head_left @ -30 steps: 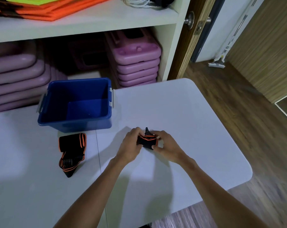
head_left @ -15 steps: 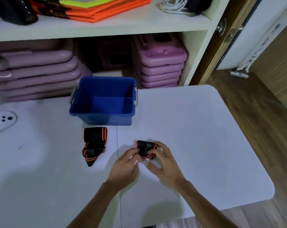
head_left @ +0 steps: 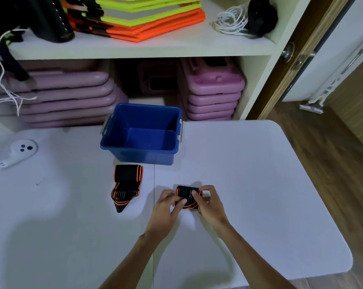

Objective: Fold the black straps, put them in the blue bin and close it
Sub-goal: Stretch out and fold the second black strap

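A folded black strap with orange edging [head_left: 187, 196] rests on the white table [head_left: 259, 184], held from both sides. My left hand [head_left: 166, 207] pinches its left end and my right hand [head_left: 209, 203] grips its right end. A second black and orange strap [head_left: 127, 185] lies loosely folded on the table to the left, just in front of the blue bin. The blue bin [head_left: 142, 152] stands open behind it, with nothing visible inside. No lid is in view.
A white handheld controller [head_left: 16, 153] lies at the table's far left. Behind the bin a shelf unit holds stacked purple step boards [head_left: 214, 94], with orange and yellow mats [head_left: 147, 19] above. The table's right edge drops to a wooden floor [head_left: 332, 163].
The view has shifted right and down, so bin and straps sit further right in frame. The held strap now lies flatter and more compact between my hands.
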Demonstrator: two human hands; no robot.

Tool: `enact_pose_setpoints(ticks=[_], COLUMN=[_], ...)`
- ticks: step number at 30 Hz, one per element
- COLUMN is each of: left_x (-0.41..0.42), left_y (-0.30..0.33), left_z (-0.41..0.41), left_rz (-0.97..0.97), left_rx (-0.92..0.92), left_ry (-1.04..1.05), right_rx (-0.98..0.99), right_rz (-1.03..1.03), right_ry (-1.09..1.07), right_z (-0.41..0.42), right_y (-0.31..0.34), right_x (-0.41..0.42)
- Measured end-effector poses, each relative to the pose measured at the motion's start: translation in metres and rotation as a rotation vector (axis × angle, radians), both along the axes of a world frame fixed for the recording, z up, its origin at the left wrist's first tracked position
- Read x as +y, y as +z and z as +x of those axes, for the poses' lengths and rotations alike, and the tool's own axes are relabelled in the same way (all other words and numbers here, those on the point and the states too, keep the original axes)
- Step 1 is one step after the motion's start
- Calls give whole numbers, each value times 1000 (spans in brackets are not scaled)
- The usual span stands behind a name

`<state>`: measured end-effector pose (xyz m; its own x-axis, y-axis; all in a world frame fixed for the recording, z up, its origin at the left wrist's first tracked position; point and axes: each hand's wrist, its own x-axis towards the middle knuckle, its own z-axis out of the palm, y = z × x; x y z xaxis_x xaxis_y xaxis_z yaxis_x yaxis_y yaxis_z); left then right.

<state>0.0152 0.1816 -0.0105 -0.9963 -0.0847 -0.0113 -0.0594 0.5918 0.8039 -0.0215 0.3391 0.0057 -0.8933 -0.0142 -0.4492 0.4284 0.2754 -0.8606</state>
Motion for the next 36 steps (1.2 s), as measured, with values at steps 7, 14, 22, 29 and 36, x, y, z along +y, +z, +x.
enact_pose_setpoints(ticks=[7, 14, 22, 29, 36], left_x=[-2, -29, -100, -200, -232], left_y=[4, 5, 78, 98, 66], left_z=[6, 6, -35, -118, -153], left_rz=[11, 184, 116, -133, -253], left_rx=[11, -8, 248, 437, 171], left_ry=[-37, 5, 8, 313, 212], right_rx=[-87, -140, -81, 149, 3], right_rz=[28, -108, -353, -353, -213], right_ry=[-21, -59, -25, -36, -74], right_z=[-9, -13, -29, -94, -191], right_y=[-5, 4, 73, 118, 69], right_x=[-9, -28, -64, -140, -219])
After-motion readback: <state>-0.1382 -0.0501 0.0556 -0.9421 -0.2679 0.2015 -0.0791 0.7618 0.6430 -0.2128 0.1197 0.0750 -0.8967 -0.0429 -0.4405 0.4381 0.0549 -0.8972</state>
